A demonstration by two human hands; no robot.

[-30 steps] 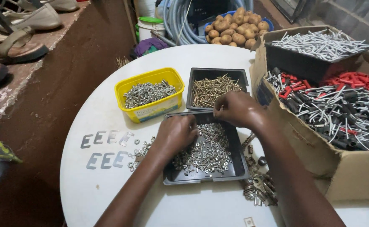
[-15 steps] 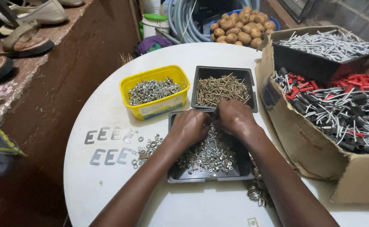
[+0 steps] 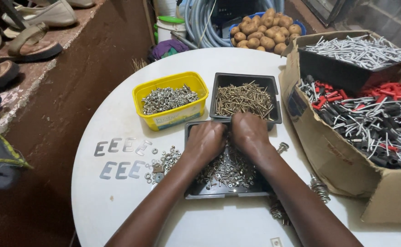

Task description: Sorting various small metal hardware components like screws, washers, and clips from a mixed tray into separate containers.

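Head view: left hand (image 3: 206, 141), right hand (image 3: 249, 132) side by side in black tray (image 3: 218, 194) of mixed hardware (image 3: 228, 171); fingers curled under, grip unclear.

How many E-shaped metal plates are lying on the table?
7: four in the upper row, three in the lower row, left of the left hand. Others may be hidden.

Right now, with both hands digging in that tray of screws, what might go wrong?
The left hand and right hand press bare into sharp mixed screws in the black tray, so a prick seems possible. Loose washers and a bolt lie beside the tray; a nudge could scatter them across the white table.
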